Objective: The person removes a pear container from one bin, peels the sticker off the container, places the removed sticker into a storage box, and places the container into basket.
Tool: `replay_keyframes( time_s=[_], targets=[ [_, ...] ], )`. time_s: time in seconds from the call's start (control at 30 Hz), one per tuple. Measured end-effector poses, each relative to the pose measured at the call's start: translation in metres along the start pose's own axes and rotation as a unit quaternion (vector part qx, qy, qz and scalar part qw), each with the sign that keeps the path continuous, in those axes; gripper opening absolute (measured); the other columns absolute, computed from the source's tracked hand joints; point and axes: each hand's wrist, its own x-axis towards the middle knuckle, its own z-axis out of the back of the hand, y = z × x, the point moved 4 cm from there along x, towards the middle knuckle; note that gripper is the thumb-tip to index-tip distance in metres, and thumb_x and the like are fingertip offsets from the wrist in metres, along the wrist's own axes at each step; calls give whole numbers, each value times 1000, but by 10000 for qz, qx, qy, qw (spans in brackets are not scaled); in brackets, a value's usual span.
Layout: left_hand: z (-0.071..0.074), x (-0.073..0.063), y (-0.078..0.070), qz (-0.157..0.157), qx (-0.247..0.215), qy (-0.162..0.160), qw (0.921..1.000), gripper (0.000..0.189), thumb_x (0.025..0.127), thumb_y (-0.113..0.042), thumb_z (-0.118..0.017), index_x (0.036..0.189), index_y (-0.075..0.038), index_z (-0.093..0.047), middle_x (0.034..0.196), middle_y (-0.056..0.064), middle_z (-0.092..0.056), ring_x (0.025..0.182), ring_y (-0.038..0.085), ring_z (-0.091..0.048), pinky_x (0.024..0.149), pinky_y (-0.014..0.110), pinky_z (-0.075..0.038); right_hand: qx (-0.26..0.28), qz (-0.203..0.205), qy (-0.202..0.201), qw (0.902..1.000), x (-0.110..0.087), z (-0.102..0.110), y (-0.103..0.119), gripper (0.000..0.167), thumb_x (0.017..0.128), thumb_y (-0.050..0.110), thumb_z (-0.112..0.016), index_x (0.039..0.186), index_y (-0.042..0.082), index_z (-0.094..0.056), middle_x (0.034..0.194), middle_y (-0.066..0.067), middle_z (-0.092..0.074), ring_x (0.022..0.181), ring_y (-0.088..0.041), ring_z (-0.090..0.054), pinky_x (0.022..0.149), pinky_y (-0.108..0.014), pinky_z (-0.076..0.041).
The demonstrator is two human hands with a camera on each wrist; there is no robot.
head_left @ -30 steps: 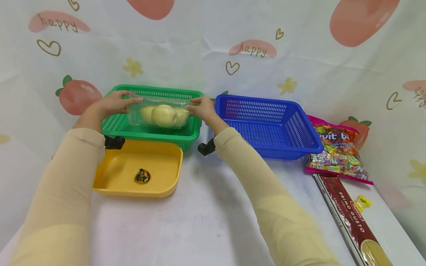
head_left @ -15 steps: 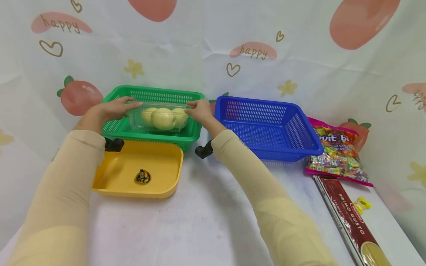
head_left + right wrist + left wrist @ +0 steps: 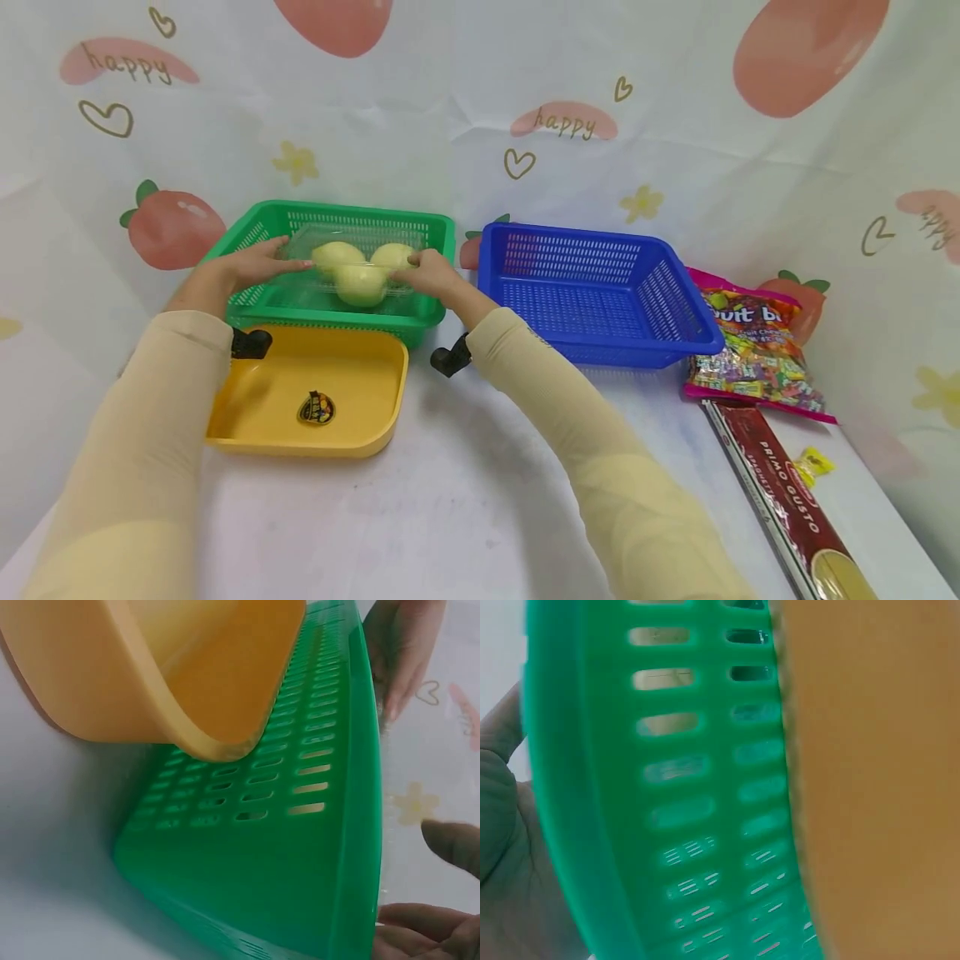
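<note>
A clear plastic box (image 3: 375,263) with pale yellow round fruits (image 3: 362,288) inside sits within the green slotted basket (image 3: 448,243) at the back left. My left hand (image 3: 251,265) grips its left end, thumb stretched along the near side. At the right end, my right hand (image 3: 437,277) holds the box's edge. In the left wrist view my palm (image 3: 510,855) shows behind the basket's wall, which hides the fingertips. The right wrist view has my right hand (image 3: 439,937) just past the basket rim, with thumb and fingers spread around the box's edge.
In front of the green basket stands a yellow tray (image 3: 375,387) with a dark badge-like sticker (image 3: 317,408). A blue basket (image 3: 600,346) is to the right. Beyond it lie a candy bag (image 3: 753,350), a red spaghetti pack (image 3: 780,483) and a small yellow wrapped candy (image 3: 812,465).
Both hands have lowered the box into the green basket. The box has tipped, and its fruits have shifted from a row to one in front of two. The right hand moved slightly left.
</note>
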Motion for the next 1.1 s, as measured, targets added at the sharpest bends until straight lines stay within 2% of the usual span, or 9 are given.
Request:
replay_keyframes(
  time_s=[0.23,0.47,0.53,0.6,0.7,0.87,0.97,1.03,1.1],
  targets=[
    [-7,3,2,-59,195,76,9998,93,96,-42,-46,143,0,22,147,37,9,134,56,3,105,70,-14,-246,-156,183,9994,-1,-3,-2,66,87,36,-62,140,4,-40,145,-8,-41,130,-20,-41,106,-34,-40],
    [-9,5,1,-113,410,-114,9990,93,95,-41,-47,144,1,20,147,39,3,133,57,-2,104,69,-16,-284,-271,91,9992,-2,-4,1,64,86,39,-62,137,5,-45,144,-7,-42,109,-18,-49,88,-31,-47],
    [-8,3,-1,-137,534,-233,9982,96,94,-44,-48,144,2,20,148,37,7,134,56,0,105,69,-15,-137,-281,64,9995,-2,-4,2,65,87,38,-62,139,5,-42,146,-6,-40,114,-18,-49,91,-30,-46],
    [-6,0,-5,-178,640,-409,9970,98,93,-45,-49,143,1,21,148,35,12,135,54,4,106,69,-12,39,-219,13,9998,-4,-1,4,67,87,37,-62,142,6,-37,149,-6,-37,125,-19,-45,100,-31,-44],
    [1,-9,-12,-356,791,-835,9927,100,92,-45,-51,143,0,21,149,30,17,136,52,7,106,69,-10,183,-66,-32,9998,-13,7,8,72,88,40,-60,145,8,-31,152,-4,-31,139,-20,-31,110,-35,-35],
    [9,-34,-15,-693,875,-1811,9771,95,91,-50,-48,147,-4,15,152,29,9,137,53,-1,104,70,-14,-14,342,48,9994,-41,29,5,76,90,50,-53,150,18,-19,157,0,-18,144,-19,-19,115,-42,-26],
    [5,-49,-16,-874,1053,-2165,9666,91,92,-50,-47,148,-4,9,152,29,7,137,53,-1,105,70,-9,-398,653,28,9971,-61,43,-7,80,91,52,-49,151,22,-5,159,2,-1,146,-21,-6,118,-46,-16],
    [1,-58,-19,-1012,1369,-2365,9566,88,93,-48,-47,149,-2,4,152,30,4,137,52,-1,107,69,-3,-783,893,-145,9928,-75,54,-17,82,91,52,-48,151,23,1,158,0,9,146,-23,6,119,-48,-7],
    [-3,-68,-24,-1178,1759,-2630,9413,84,93,-44,-49,149,0,-3,151,32,-2,138,51,-4,108,68,0,-1303,1130,-467,9839,-91,64,-28,85,90,54,-48,150,23,5,156,-3,17,144,-27,16,118,-51,0]
  ],
)
